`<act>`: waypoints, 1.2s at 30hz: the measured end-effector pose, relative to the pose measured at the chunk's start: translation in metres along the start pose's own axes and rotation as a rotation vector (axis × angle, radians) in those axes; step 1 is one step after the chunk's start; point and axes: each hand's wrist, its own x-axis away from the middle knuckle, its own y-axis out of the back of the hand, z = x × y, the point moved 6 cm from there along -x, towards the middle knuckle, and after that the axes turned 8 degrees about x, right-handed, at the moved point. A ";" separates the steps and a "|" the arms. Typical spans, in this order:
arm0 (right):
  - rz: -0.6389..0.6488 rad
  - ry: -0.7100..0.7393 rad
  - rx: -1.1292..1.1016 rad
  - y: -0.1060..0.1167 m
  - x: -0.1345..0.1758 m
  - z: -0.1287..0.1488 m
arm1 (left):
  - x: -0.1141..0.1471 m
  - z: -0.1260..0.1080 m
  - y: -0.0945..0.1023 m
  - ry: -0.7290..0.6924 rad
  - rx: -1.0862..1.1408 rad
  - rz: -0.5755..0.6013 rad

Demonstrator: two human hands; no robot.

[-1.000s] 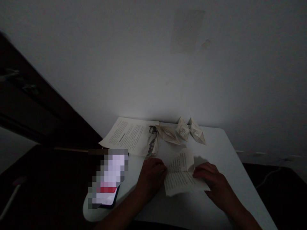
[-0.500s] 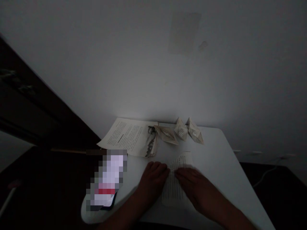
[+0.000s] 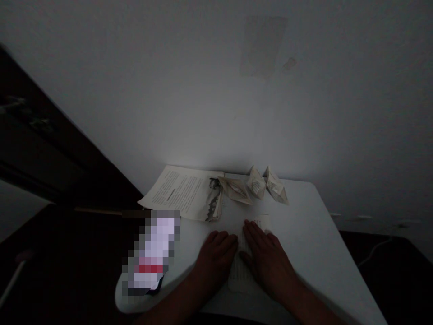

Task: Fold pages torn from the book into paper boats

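Observation:
A printed sheet of paper lies on the white table in front of me, partly hidden under my hands. My left hand is at the paper's left edge, its fingers curled and closed on that edge. Flat across the upper right of the sheet rests my right hand, fingers stretched out and the thumb apart, with nothing in its grip. Beyond the hands, near the wall, are three folded paper boats: the left boat, the middle boat and the right boat.
A stack of printed pages lies at the table's back left, touching or nearly touching the left boat. A pixelated phone is on the left side of the white table. The wall stands behind; a cable runs at the right.
My right hand has slid up the sheet and flattened, its fingers now extended over the upper part. The left hand stays almost where it was at the left edge.

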 end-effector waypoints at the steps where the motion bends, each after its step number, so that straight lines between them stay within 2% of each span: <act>1: -0.004 -0.012 0.008 0.001 -0.002 -0.004 | 0.000 0.000 0.000 -0.001 0.000 -0.001; 12: -0.053 -0.079 0.079 0.007 -0.021 -0.027 | -0.001 -0.001 0.000 -0.016 -0.040 0.005; 17: -0.169 -0.095 0.061 0.014 -0.021 -0.020 | 0.000 -0.002 0.000 -0.015 -0.072 -0.016; 19: -0.210 -0.136 0.017 0.018 -0.021 -0.016 | -0.001 -0.002 0.000 0.007 -0.059 0.002; 24: -0.209 -0.273 -0.044 0.019 -0.031 -0.018 | -0.003 -0.002 0.000 0.037 -0.035 0.030; 36: -0.204 -0.294 0.014 0.013 -0.050 -0.061 | -0.002 -0.002 0.002 0.056 -0.013 0.038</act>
